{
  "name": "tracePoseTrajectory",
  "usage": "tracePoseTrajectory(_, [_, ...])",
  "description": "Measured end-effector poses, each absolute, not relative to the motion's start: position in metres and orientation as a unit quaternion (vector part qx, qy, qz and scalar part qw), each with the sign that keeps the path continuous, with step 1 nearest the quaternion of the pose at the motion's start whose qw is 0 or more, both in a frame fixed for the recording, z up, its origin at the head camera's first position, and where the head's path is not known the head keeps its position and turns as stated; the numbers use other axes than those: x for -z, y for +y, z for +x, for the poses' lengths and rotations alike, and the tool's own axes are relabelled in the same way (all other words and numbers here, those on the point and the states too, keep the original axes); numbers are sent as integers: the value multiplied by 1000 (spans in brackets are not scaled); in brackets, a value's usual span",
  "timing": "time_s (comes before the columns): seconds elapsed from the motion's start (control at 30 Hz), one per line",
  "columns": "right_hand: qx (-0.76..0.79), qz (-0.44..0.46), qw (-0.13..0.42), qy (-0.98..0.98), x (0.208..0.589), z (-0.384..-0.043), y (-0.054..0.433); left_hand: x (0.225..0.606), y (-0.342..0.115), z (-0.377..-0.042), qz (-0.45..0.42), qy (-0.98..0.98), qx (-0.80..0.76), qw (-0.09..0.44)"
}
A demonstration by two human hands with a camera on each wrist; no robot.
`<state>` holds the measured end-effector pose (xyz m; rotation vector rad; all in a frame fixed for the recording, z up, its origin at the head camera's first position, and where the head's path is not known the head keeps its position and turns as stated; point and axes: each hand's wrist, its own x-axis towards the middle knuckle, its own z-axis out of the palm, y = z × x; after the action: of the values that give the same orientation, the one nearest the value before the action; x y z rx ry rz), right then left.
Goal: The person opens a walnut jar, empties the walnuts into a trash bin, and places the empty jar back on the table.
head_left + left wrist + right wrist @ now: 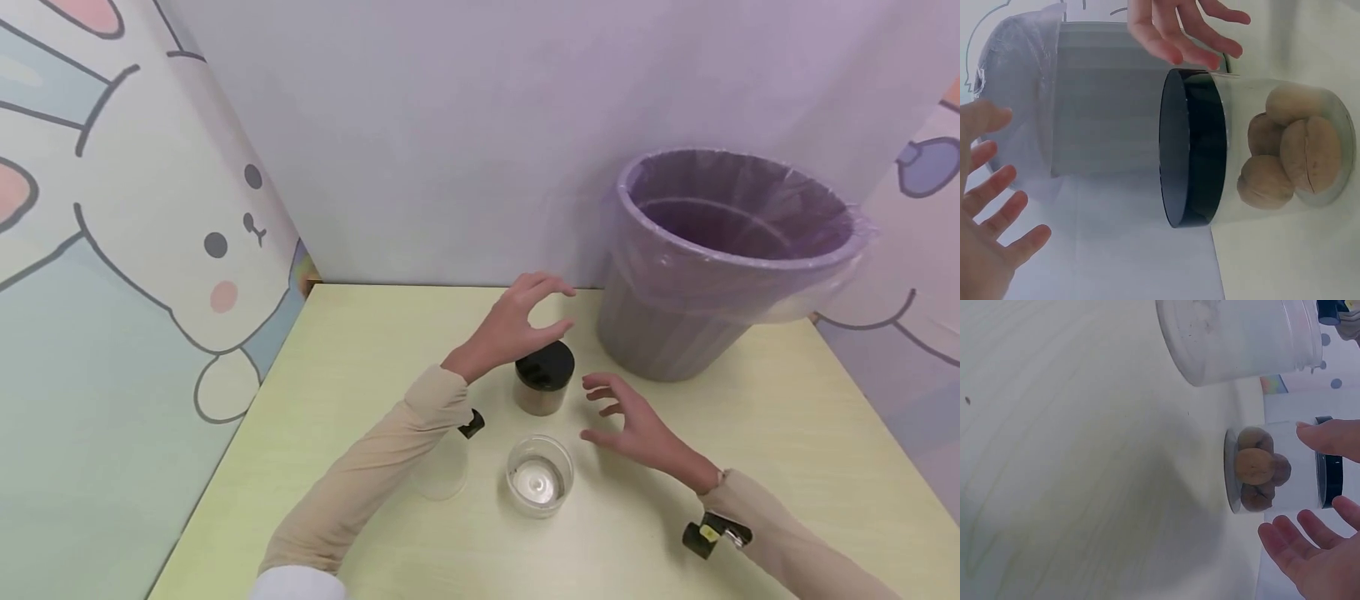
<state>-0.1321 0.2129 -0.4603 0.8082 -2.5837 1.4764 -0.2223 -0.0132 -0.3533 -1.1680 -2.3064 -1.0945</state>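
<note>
A clear jar [1244, 100] with a black lid [546, 364] stands upright on the table. Several walnuts [1310, 153] lie at its bottom. My left hand [517, 323] hovers above and behind the lid, fingers spread and apart from it, as far as the views show. To the jar's right, my right hand [633, 423] is held in the air with loosely bent fingers and nothing in its grasp. Nearer to me stands an uncovered clear jar [540, 477] with no walnuts in it. A clear round disc [441, 477] lies beside it, partly hidden by my left forearm.
A grey bin [667, 325] lined with a translucent bag [795, 287] stands at the back right, close behind the lidded jar. A plain wall [420, 150] rises at the table's back edge. Walls with cartoon drawings flank the pale yellow table [360, 333].
</note>
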Motion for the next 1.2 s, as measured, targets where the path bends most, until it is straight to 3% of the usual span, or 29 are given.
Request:
tracePoseTrajectory(0.5, [-513, 235, 34, -825, 460, -152, 195, 373, -31, -216, -384, -837, 380, 94])
tracePoseTrajectory(0.83, [-511, 200, -9, -836, 472, -172, 179, 383, -41, -212, -374, -846, 375, 59])
tracePoseTrajectory(1.2, [-524, 166, 10, -835, 489, -184, 161, 396, -47, -210, -369, -847, 381, 35])
